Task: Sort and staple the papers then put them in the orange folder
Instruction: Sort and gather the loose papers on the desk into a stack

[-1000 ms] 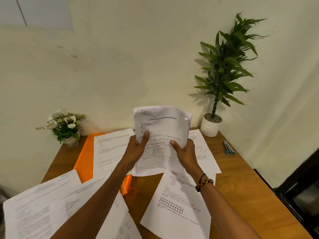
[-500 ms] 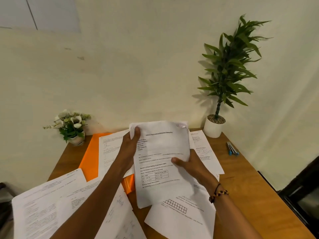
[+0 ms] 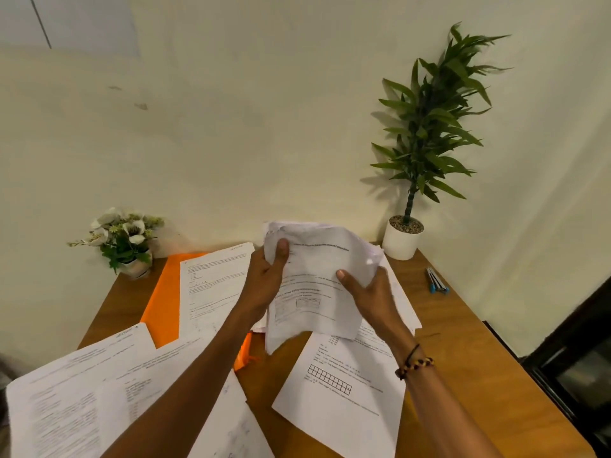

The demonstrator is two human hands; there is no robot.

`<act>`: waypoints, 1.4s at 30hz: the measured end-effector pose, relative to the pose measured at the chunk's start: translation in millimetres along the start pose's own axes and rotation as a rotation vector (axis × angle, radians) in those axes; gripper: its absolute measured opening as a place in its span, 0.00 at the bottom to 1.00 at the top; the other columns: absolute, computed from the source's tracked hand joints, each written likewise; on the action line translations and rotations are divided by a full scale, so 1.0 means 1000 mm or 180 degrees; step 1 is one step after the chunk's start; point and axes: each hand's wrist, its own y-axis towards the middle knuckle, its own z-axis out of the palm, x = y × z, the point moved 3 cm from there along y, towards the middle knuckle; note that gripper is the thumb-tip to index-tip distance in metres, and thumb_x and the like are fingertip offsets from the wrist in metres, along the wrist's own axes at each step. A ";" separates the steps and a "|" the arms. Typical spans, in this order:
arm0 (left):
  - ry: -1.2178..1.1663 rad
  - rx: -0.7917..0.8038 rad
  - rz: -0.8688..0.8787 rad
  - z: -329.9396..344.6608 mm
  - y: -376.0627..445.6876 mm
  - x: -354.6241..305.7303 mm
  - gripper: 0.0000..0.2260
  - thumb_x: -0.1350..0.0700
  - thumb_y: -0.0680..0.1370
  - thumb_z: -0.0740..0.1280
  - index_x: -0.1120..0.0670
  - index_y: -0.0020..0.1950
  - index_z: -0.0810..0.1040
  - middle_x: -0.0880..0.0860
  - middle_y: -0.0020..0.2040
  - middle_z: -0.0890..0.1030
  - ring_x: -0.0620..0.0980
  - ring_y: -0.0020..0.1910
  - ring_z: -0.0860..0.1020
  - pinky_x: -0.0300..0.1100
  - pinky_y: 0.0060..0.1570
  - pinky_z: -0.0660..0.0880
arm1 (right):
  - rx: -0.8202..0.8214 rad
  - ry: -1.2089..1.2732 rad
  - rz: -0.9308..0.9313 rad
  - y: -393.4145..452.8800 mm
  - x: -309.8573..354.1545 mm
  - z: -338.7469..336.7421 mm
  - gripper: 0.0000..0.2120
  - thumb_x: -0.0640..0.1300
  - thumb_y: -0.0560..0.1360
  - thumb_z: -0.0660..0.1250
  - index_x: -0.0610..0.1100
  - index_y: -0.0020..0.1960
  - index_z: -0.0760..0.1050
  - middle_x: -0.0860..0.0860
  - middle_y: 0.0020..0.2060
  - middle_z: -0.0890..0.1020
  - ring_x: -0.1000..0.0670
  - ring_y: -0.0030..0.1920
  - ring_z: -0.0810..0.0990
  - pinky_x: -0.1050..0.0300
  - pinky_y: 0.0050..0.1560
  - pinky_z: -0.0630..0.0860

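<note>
Here the left hand (image 3: 264, 285) and right hand (image 3: 370, 292) each keep a closed grip on a crumpled sheaf (image 3: 317, 279), lifted above the surface (image 3: 463, 352) just right of the folder (image 3: 162, 302). Likely risk: limp pages sag, slip loose, and mix with sheets (image 3: 344, 385) lying right of the folder.

Potted plant (image 3: 426, 133), flower pot (image 3: 124, 238), pens (image 3: 436, 280).

A wooden table (image 3: 469, 352) stands against a plain cream wall (image 3: 248, 127). A potted plant (image 3: 426, 133) occupies the far right corner, a small flower pot (image 3: 124, 239) the far left.
</note>
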 end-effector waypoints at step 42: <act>0.0932 0.0533 -0.0467 0.052 -0.003 0.101 0.13 0.47 0.85 0.59 0.51 0.58 0.80 0.48 0.50 0.83 0.45 0.50 0.79 0.41 0.47 0.74 | -0.0914 -0.0616 0.0631 -0.016 -0.084 -0.081 0.04 0.35 0.76 0.73 0.43 0.46 0.83 0.54 0.45 0.86 0.55 0.48 0.83 0.65 0.43 0.77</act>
